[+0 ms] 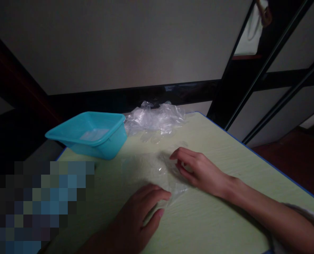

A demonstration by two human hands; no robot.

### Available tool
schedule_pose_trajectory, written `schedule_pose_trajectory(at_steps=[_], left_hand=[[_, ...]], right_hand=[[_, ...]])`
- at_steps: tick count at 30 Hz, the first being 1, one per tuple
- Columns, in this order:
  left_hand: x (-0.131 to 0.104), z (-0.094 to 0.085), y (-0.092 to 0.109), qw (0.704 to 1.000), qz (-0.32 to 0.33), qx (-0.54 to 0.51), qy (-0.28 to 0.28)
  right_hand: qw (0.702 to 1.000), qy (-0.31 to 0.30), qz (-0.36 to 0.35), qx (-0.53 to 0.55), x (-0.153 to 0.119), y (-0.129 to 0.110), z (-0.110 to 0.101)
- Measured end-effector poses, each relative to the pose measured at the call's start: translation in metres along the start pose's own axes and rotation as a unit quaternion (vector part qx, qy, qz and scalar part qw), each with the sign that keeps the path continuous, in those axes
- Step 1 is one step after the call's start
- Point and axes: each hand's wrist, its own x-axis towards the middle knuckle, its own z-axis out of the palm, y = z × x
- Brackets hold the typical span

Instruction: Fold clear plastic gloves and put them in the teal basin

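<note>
A thin clear plastic piece (148, 169) lies flat on the pale green table (215, 218). Over its near edge is my left hand (143, 211), thumb and fingers apart, with nothing between them. My right hand (192, 165) is at the plastic's right side, fingers curled; whether the fingertips pinch some of the clear film is too faint to tell. Behind both hands, a heap of crumpled clear plastic (157, 118) rests at the table's far edge.
A turquoise basin (111, 141) with a pale flat item inside stands at the table's far left corner. Light panels with dark frames rise behind the table. A white bag (252, 38) hangs at the upper right. The lower left is pixelated.
</note>
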Motion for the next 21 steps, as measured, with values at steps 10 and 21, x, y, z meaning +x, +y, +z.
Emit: schedule_pose_trajectory(at_steps=[10, 21], left_hand=[[0.005, -0.006, 0.007, 0.993, 0.01, 0.029, -0.113], [0.005, -0.005, 0.007, 0.992, -0.002, 0.022, -0.124]], right_hand=[[0.967, -0.013, 0.101, 0.233, 0.003, -0.01, 0.01], [0.937, 0.009, 0.143, 0.319, 0.006, -0.001, 0.012]])
